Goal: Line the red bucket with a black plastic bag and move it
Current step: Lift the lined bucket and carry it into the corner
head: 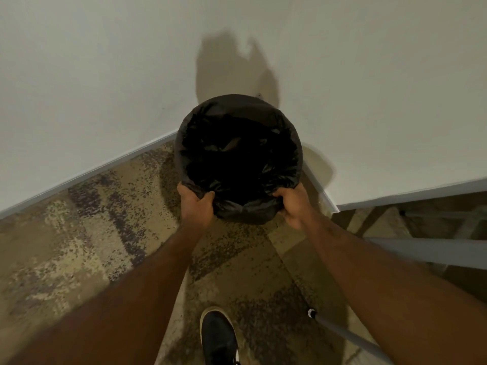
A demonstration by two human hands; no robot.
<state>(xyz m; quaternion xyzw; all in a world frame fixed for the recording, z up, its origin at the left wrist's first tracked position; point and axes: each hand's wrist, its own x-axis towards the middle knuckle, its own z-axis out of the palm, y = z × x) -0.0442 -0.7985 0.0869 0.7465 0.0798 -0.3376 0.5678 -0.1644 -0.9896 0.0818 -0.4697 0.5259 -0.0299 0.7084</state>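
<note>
A round bucket stands in the corner where two white walls meet, wholly covered by a black plastic bag (238, 156) that lines its inside and folds over its rim. No red of the bucket shows. My left hand (196, 202) grips the bag-covered rim at the near left. My right hand (293, 205) grips the same rim at the near right. Both arms reach forward from the bottom of the view.
White walls with a grey baseboard (87, 175) close in behind and to the right of the bucket. The floor is mottled beige and dark carpet (79, 246). Grey metal legs (427, 250) of some furniture stand at the right. My dark shoe (218, 338) is at the bottom.
</note>
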